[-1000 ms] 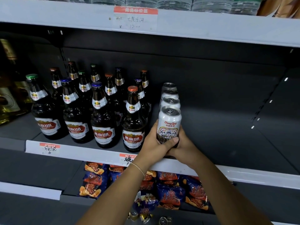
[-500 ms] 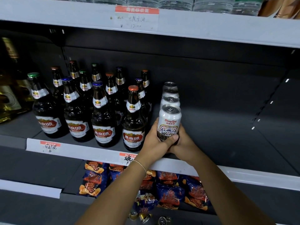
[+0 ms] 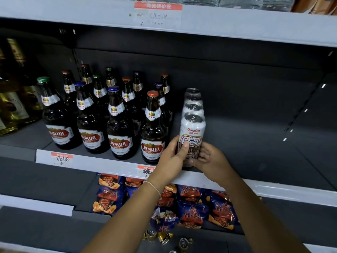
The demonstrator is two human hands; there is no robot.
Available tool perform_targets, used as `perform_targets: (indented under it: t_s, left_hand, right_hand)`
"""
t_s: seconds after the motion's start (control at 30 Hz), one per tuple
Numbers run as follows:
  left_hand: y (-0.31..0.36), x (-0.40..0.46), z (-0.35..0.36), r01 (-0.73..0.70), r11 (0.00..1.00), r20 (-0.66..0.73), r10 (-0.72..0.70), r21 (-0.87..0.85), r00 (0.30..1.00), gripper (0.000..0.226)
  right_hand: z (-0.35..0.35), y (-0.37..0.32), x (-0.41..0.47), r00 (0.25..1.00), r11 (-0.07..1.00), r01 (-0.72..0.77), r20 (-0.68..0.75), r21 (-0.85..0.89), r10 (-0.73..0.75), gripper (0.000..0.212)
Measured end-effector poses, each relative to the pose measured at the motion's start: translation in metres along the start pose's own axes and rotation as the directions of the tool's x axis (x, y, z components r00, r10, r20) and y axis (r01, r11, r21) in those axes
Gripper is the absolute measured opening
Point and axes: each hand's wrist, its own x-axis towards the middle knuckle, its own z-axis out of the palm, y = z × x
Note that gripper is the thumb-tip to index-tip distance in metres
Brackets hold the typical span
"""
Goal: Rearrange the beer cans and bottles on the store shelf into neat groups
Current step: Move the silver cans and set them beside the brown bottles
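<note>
A dark grey metal store shelf (image 3: pixel 255 152) with a pale front rail holds two groups of drinks. On its left half stand twelve dark brown glass beer bottles (image 3: pixel 119 125) with red and white labels, packed in three rough rows running front to back; their caps are green, blue and orange. The front row has four bottles standing upright side by side.

Just right of the bottles, four white aluminium beer cans form a single file from the shelf's front edge toward the back wall. Only the silver tops of the three rear cans (image 3: pixel 193 102) show. The front can (image 3: pixel 191 137), white with red lettering and a patterned panel, stands upright at the shelf edge, just beside the nearest orange-capped bottle (image 3: pixel 152 128).

A person's two bare hands close around the lower half of that front can. The left hand (image 3: pixel 171 161), with a thin bracelet on its wrist, wraps the can's left side with the thumb pressed on the front label. The right hand (image 3: pixel 209 158) cups the right side, fingers curled against the can.

To the far left stand yellowish glass bottles (image 3: pixel 11 110), partly cut off. One shelf down lie blue and orange snack bags (image 3: pixel 191 207), several overlapping. Below them, a few small gold cans (image 3: pixel 160 237) lie tipped over. A red-topped price tag (image 3: pixel 158 15) hangs on the upper shelf rail.
</note>
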Motion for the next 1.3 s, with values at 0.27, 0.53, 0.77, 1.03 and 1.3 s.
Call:
perform_targets:
  t_s: [0.27,0.53,0.77,1.03,1.3]
  left_hand:
    - [0.001,-0.001,0.002,-0.018,0.998,-0.017,0.019,0.057,1.0,0.045]
    - [0.001,-0.001,0.002,-0.041,0.993,-0.066,0.048,0.112,0.997,0.055]
    - [0.0,-0.002,0.003,-0.05,0.988,-0.073,0.061,0.147,0.995,0.055]
    - [-0.003,-0.004,0.0,-0.022,0.989,-0.081,0.035,0.149,0.996,0.058]
    - [-0.004,-0.015,-0.008,-0.008,0.986,-0.052,0.017,0.164,0.999,0.037]
  right_hand:
    - [0.005,0.006,-0.002,1.0,0.999,0.024,0.0,-0.03,-0.024,0.053]
    - [0.008,0.007,-0.003,0.999,0.998,0.037,0.006,-0.041,-0.037,0.052]
    - [0.011,0.007,-0.005,0.998,0.997,0.054,-0.025,-0.057,-0.055,0.052]
    - [0.013,0.008,-0.005,0.997,0.994,0.056,-0.038,-0.097,-0.06,0.052]
    - [0.013,0.004,-0.006,0.999,0.991,0.014,-0.038,-0.13,-0.019,0.049]
